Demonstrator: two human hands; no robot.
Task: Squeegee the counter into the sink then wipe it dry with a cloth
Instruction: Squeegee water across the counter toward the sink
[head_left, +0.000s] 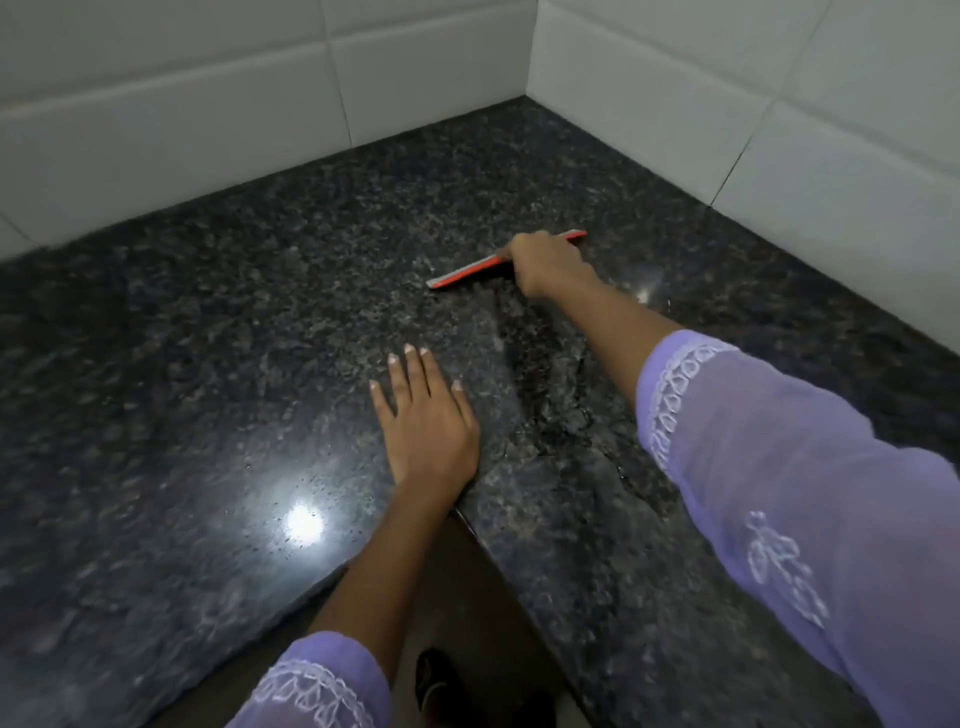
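A red squeegee (506, 259) is gripped in the right hand (545, 262), fingers curled round its middle, its blade laid on the dark granite counter (208, 322) near the tiled corner, apparently so that a smeared wet patch (540, 374) can be drawn along. The left hand (423, 421) is pressed flat with fingers straight, likely for support. No sink or cloth is seen.
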